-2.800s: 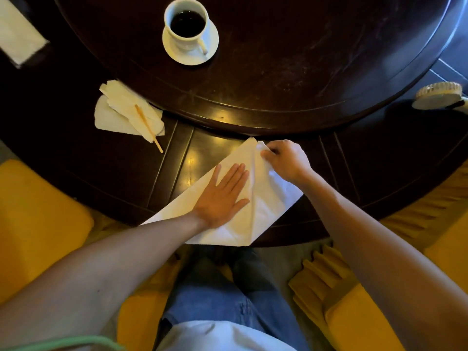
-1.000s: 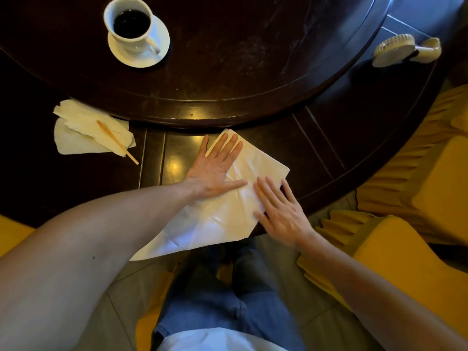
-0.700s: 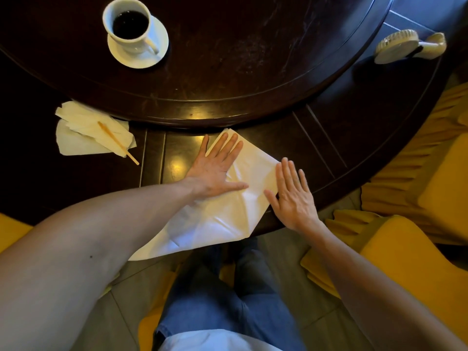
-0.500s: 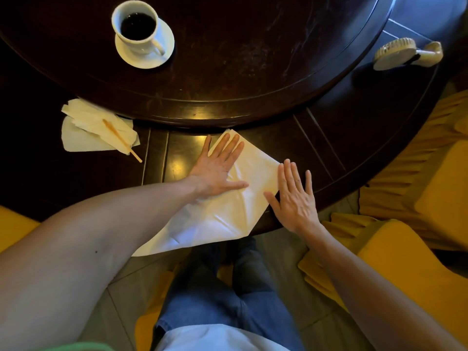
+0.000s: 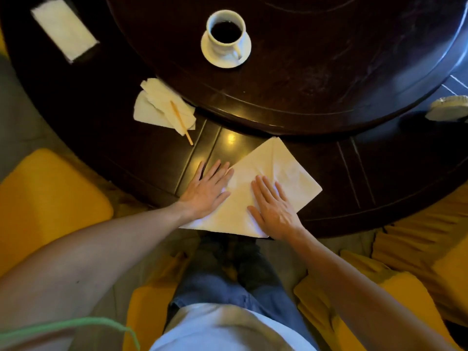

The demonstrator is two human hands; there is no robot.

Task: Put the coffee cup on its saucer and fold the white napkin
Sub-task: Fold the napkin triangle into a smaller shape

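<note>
The cup is already set on its saucer, at 12 o'clock on the raised round centre of the table, so that half of the task is judged done. The fold is the step in hand. The napkin lies on the table's outer ring at the near edge, its lower border just over the rim, with crease lines running from its far corner. It is pressed flat by both hands: the left hand is laid with straight, spread fingers half on the napkin's 9 o'clock edge and half on the wood; the right hand is spread flat on the 5 o'clock part. Nothing is pinched.

For the next move, a corner or edge would have to be lifted and laid over while the other hand keeps the cloth from sliding on the polished wood.

The table is dark and glossy. At 10 o'clock of the napkin a crumpled tissue is seen with a stick on it; at 11 o'clock, farther off, a white pad, possibly a tissue pack. A pale object is cut by the frame at 2 o'clock. Yellow chairs are set around.
</note>
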